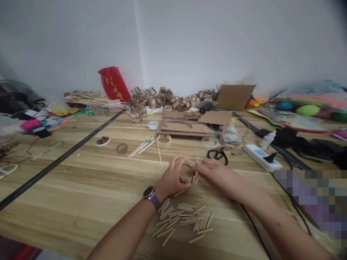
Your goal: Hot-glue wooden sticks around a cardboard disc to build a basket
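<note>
My left hand [176,176], with a watch on its wrist, is curled around the left side of a small round basket [187,179] built of short upright wooden sticks. At its right rim, the fingers of my right hand [208,171] are pinched together on a short wooden stick [196,179], partly hidden by the fingers. Nearer to me lies a loose pile of short wooden sticks [180,217]. A second round stick basket [164,141] stands farther back, beside several long thin sticks [142,146].
Black-handled scissors [221,156] and a tape roll [208,141] lie behind my right hand. A power strip [262,157] with cables and a glue bottle [268,139] are on the right. Cardboard sheets [179,127] and many stick pieces [168,97] lie at the back; a bowl [99,143] is left.
</note>
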`<action>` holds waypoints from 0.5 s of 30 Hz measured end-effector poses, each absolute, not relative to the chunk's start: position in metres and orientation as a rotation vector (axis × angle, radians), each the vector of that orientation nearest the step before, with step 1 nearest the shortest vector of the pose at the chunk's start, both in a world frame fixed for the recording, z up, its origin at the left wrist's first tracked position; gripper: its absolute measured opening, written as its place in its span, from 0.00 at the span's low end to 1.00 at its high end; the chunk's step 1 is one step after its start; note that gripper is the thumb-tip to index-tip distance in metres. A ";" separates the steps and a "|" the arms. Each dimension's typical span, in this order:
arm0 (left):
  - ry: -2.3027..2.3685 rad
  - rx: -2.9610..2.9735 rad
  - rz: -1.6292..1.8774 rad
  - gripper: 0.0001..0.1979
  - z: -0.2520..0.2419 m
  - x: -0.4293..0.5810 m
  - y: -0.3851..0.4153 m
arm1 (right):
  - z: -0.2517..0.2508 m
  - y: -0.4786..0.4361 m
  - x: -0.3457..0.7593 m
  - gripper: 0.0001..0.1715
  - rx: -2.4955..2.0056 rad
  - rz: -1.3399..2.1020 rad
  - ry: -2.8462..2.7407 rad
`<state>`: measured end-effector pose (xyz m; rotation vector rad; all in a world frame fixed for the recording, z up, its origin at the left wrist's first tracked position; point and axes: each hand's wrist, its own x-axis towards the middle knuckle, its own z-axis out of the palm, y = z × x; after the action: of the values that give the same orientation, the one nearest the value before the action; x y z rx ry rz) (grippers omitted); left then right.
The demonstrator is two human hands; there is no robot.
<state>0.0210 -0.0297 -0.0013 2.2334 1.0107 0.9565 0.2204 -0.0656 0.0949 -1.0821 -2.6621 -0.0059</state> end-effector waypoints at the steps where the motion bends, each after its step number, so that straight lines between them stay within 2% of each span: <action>1: 1.007 2.237 0.955 0.49 -0.001 0.021 -0.030 | 0.093 -0.067 0.218 0.15 -1.093 -0.067 -2.691; 9: 0.973 2.275 0.969 0.48 -0.003 0.021 -0.029 | 0.082 -0.070 0.203 0.17 -1.084 -0.142 -2.748; 15: 0.958 2.259 0.958 0.49 0.000 0.021 -0.030 | 0.075 -0.070 0.198 0.10 -1.110 -0.071 -2.677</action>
<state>0.0207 -0.0298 0.0000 2.2588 0.9578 0.9582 0.1979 -0.0696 0.0745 -1.1100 -2.6767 -0.0709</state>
